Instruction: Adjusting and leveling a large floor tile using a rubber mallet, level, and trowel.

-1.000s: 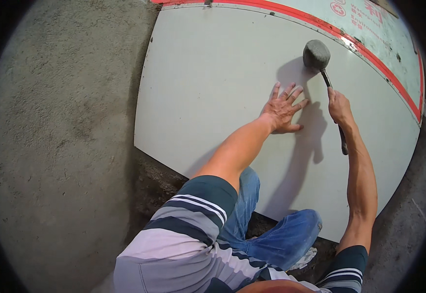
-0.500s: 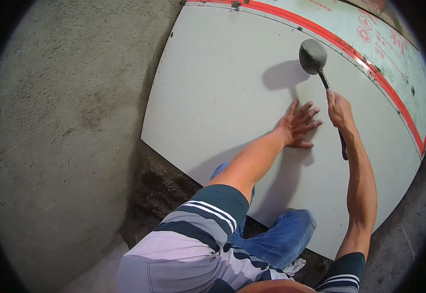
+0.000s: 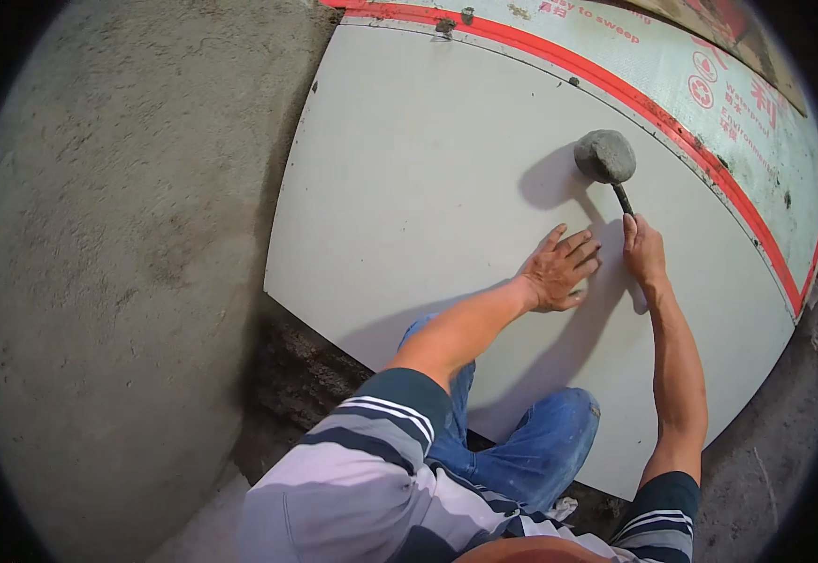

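A large white tile (image 3: 409, 178) lies flat in front of me. My left hand (image 3: 560, 270) is on or just over the middle of it, fingers spread and holding nothing. Just to its right, my right hand (image 3: 644, 248) grips a rubber mallet (image 3: 605, 157) by its dark handle. The mallet's rounded grey head points away from me and casts a shadow on the tile to its left. Whether the head touches the tile I cannot tell. The handle's pale lower end sticks out below my fist.
Along the tile's far edge runs a red strip (image 3: 559, 70), bordering a pale green printed protective sheet (image 3: 756, 141). A rough grey cement wall (image 3: 137, 235) rises on the left. Dark soil or mortar (image 3: 296, 366) shows at the tile's near edge, beside my bent knee (image 3: 559, 432) in jeans.
The mallet and my right hand have come lower in the view. My left hand has shifted slightly down and left, its fingers less widely spread. The view has tilted a little.
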Available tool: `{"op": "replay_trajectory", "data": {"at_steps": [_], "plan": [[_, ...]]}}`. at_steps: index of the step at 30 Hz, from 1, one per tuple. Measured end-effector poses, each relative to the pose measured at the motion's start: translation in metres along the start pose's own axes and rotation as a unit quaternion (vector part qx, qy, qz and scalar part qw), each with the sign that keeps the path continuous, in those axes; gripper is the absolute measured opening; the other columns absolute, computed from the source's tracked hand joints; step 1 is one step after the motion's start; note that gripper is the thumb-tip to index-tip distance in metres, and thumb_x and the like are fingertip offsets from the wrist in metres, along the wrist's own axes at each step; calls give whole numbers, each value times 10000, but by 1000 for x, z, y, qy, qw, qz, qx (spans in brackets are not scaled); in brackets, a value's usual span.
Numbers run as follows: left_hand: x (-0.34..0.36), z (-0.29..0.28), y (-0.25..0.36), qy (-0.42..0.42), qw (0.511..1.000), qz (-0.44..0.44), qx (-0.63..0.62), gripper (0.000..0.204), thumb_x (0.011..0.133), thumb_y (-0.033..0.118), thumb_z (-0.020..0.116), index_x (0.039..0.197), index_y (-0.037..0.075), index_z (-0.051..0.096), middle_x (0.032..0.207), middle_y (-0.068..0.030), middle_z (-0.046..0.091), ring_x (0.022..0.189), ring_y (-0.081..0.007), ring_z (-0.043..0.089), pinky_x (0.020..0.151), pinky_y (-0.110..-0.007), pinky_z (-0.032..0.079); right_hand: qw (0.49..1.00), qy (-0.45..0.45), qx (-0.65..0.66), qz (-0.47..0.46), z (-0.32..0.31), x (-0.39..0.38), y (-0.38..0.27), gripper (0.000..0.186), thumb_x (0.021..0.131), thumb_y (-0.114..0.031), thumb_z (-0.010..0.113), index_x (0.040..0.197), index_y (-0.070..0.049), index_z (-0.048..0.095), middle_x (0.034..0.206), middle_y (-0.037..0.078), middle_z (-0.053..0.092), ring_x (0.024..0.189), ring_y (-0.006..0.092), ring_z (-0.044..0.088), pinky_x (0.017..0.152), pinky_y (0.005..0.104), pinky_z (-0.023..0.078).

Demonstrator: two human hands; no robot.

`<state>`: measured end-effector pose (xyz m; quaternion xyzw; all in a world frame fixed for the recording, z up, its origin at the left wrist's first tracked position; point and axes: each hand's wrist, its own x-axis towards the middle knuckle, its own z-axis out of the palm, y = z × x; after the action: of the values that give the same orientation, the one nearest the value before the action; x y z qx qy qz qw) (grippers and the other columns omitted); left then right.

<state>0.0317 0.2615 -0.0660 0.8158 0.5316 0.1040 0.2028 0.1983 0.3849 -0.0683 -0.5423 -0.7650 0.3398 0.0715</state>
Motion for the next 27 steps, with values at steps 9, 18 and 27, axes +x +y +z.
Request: {"op": "replay_trajectory", "data": {"at_steps": [9, 18, 27], "plan": [[61, -70, -264, 411, 838, -358, -13, 427, 697, 259, 700, 987, 10, 511, 964, -162, 527, 949, -338, 465, 835, -424, 367, 999, -22, -21, 32, -4, -4, -4, 284, 932, -271, 418, 774, -37, 449, 587, 205, 519, 570, 421, 511, 504, 481, 387], [103, -123, -371, 331, 897, -279, 91, 491, 635, 418, 741, 922, 64, 559, 875, -102, 563, 850, -293, 511, 776, -414, 402, 999, -32, -12, 15, -2, -4, -7, 265, 931, -241, 409, 760, -41, 443, 581, 141, 523, 548, 365, 534, 503, 423, 420], [104, -109, -386, 411, 876, -220, 126, 367, 672, 391, 719, 773, 59, 599, 756, -81, 602, 759, -283, 557, 711, -401, 436, 999, -41, 6, 21, -2, -4, -8, 248, 926, -219, 405, 763, -33, 424, 580, 162, 492, 535, 381, 510, 482, 422, 391]]}}
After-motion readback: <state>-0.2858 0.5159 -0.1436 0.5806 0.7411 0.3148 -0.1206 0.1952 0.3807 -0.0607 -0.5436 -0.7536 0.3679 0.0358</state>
